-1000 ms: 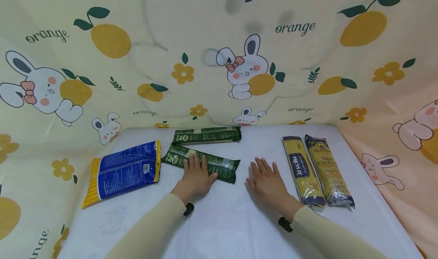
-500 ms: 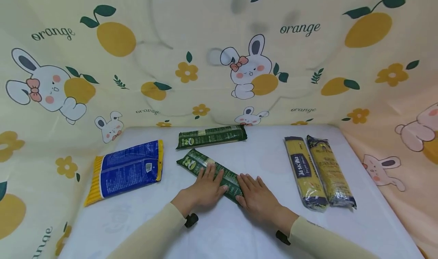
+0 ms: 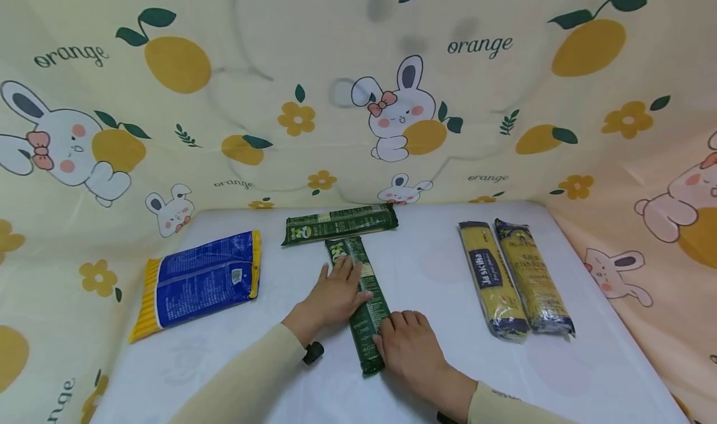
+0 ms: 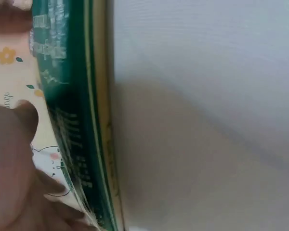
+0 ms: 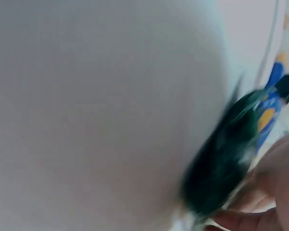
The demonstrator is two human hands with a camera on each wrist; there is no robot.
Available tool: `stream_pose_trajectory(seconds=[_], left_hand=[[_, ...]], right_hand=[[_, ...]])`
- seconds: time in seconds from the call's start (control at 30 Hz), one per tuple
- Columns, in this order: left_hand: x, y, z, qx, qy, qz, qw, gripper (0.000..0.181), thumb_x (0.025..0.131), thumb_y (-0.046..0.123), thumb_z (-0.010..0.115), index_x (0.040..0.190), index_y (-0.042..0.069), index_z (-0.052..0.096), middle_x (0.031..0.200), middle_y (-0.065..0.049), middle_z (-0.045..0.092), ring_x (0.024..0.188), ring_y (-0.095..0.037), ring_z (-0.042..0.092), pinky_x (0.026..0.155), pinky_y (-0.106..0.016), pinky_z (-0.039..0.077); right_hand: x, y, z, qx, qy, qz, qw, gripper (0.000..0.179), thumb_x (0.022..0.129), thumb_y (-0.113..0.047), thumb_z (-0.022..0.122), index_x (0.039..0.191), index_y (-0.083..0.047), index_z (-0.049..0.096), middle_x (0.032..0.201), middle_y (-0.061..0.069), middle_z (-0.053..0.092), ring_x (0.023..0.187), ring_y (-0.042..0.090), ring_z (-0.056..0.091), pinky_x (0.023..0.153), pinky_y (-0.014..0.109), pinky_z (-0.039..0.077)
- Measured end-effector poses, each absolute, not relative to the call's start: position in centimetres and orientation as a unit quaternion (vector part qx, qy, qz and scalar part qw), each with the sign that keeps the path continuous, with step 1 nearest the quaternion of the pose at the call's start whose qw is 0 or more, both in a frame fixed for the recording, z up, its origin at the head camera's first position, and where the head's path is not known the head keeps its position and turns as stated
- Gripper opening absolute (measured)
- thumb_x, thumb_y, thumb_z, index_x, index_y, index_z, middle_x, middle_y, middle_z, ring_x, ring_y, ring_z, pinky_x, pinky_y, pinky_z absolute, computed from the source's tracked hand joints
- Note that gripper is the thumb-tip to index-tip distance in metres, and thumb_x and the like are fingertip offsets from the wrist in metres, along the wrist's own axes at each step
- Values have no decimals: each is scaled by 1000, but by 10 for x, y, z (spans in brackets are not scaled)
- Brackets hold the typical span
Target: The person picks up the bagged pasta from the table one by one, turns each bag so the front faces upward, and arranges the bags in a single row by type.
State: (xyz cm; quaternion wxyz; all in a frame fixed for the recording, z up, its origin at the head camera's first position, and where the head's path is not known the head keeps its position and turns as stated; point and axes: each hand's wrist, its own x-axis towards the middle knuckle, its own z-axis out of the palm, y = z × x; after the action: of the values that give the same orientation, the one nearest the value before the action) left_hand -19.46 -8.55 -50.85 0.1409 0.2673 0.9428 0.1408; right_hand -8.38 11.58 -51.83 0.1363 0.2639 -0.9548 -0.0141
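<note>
A long green pasta packet [image 3: 366, 306] lies aslant on the white table, its lower end toward me. My left hand [image 3: 333, 290] rests on its upper half, fingers loosely extended and the thumb across it. At the right edge of its lower half, my right hand [image 3: 411, 349] grips the packet with bent fingers. In the left wrist view the packet [image 4: 72, 110] stands out beside blurred fingers. The right wrist view shows the packet's dark green end [image 5: 226, 154] against my fingers, which are partly out of frame.
Behind it lies a second green packet [image 3: 338, 223]. A blue and yellow bag [image 3: 207, 277] is at the left. Two yellow pasta packets, one labelled [image 3: 493, 281] and one with a dark top [image 3: 534, 277], lie at the right. A patterned cloth [image 3: 336, 144] hangs around the table [image 3: 280, 380].
The green packet has turned clockwise, from nearly crosswise to pointing toward me. My right hand has come left and nearer onto its edge, its fingers now bent; the left hand stays on top.
</note>
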Motion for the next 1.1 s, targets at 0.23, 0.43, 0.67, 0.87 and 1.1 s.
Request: stream_pose_trajectory(seconds=[0.23, 0.43, 0.67, 0.87, 1.1], left_hand=[[-197, -81, -515, 258, 952, 87, 138, 94, 107, 66, 41, 168, 0, 13, 175, -25, 7, 163, -42, 6, 129, -51, 24], [-207, -78, -505, 305, 938, 63, 151, 86, 106, 66, 45, 169, 12, 25, 176, -14, 18, 164, -33, 15, 127, -56, 27], [-242, -58, -486, 285, 958, -6, 11, 30, 111, 35, 56, 125, 16, 74, 125, -4, 75, 119, -29, 68, 98, -52, 57], [-271, -39, -494, 291, 955, -22, -53, 26, 111, 24, 57, 129, 16, 72, 124, -4, 73, 118, -27, 65, 100, -49, 56], [-287, -26, -506, 271, 960, -64, -23, 39, 113, 39, 48, 131, 14, 71, 127, -6, 64, 123, -26, 53, 104, -47, 49]], right_hand=[[-96, 120, -521, 257, -966, 25, 8, 69, 109, -47, 53, 156, 2, 47, 162, 18, 47, 152, 35, 43, 120, 57, 39], [-79, 118, -522, 252, -968, 5, 10, 72, 108, -52, 52, 152, 4, 51, 160, 19, 50, 150, 36, 46, 116, 58, 43], [-70, 118, -526, 249, -965, -18, 84, 58, 105, -49, 60, 139, -2, 65, 140, 12, 67, 133, 30, 60, 108, 53, 50], [-64, 127, -525, 237, -959, -8, 152, 38, 99, -44, 71, 93, -7, 65, 88, 8, 62, 91, 26, 61, 82, 45, 50], [-57, 132, -525, 206, -972, -32, 113, 50, 100, -54, 65, 77, -11, 59, 71, 2, 47, 75, 21, 48, 70, 40, 37]])
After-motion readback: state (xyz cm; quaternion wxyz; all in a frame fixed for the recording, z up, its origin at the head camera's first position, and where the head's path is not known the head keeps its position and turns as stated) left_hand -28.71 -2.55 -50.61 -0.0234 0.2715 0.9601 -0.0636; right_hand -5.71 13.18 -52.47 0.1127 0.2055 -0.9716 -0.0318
